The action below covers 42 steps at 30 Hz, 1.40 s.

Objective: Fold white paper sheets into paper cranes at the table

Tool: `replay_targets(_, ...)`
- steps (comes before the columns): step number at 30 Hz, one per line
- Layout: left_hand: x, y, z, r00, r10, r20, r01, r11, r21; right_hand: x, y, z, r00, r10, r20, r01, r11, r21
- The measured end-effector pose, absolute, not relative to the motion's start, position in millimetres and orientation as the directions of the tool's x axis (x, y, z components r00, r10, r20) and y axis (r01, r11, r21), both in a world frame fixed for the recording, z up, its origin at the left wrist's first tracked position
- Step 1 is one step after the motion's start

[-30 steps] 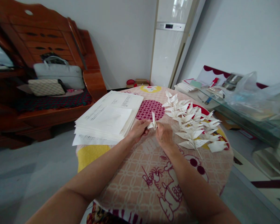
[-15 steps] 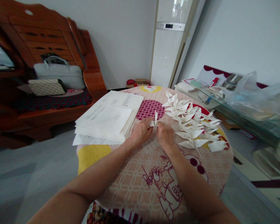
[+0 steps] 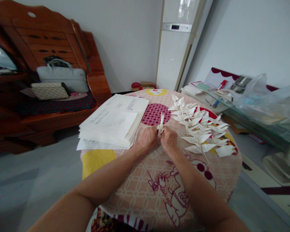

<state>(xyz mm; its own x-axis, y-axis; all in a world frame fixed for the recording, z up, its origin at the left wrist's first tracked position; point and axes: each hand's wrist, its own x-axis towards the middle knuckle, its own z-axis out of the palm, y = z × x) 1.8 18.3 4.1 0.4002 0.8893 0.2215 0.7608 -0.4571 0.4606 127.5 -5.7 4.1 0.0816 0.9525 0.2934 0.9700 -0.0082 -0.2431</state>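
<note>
Between my two hands, over the middle of the round table, is a folded white paper crane [image 3: 161,121] with narrow points sticking up. My left hand [image 3: 147,137] pinches its left side, fingers closed. On its other side my right hand [image 3: 168,138] grips the paper too, thumb and fingers pressed together. The hands partly cover the lower folds. Many finished paper cranes [image 3: 193,120] lie clustered to the right of my right hand. Left of my left hand sits a thick stack of paper sheets [image 3: 111,119], with smaller blank pieces on top.
A patterned pink cloth [image 3: 140,183] covers the table. Beyond its right edge stands a glass-topped stand [image 3: 246,119] bearing a clear plastic bag [image 3: 253,96] and papers. A wooden bench [image 3: 62,116] with bags is at the left; a tall white air conditioner [image 3: 174,54] stands behind.
My left hand has turned slightly, its fingers now curled closer around the crane. The crane's upright points tilt a little differently. The stack and the other cranes stay where they were.
</note>
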Motion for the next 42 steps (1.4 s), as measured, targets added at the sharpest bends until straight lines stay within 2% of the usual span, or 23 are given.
replay_targets(6, 5, 20, 3, 0.409, 0.873, 0.265, 0.644, -0.482, 0.594, 127, -4, 2, 0.133, 0.941, 0.311, 0.931, -0.011, -0.365)
replay_targets(13, 7, 17, 8, 0.359, 0.911, 0.203, 0.494, -0.37, 0.787, 128, -2, -3, 0.16, 0.914, 0.373, 0.868, 0.05, -0.494)
replay_targets(25, 7, 17, 9, 0.299, 0.927, 0.226, 0.562, -0.363, 0.743, 127, -2, -5, 0.152, 0.925, 0.348, 0.864, 0.046, -0.501)
replay_targets(31, 6, 15, 12, 0.321, 0.92, 0.225, 0.538, -0.373, 0.756, 130, -3, -5, 0.145, 0.93, 0.338, 0.849, 0.059, -0.526)
replay_targets(38, 6, 14, 8, 0.345, 0.927, 0.148, 0.395, -0.287, 0.873, 131, -2, -6, 0.172, 0.925, 0.34, 0.83, 0.05, -0.556)
replay_targets(42, 7, 14, 8, 0.34, 0.932, 0.124, 0.366, -0.253, 0.896, 132, -1, -7, 0.186, 0.907, 0.378, 0.823, 0.066, -0.564)
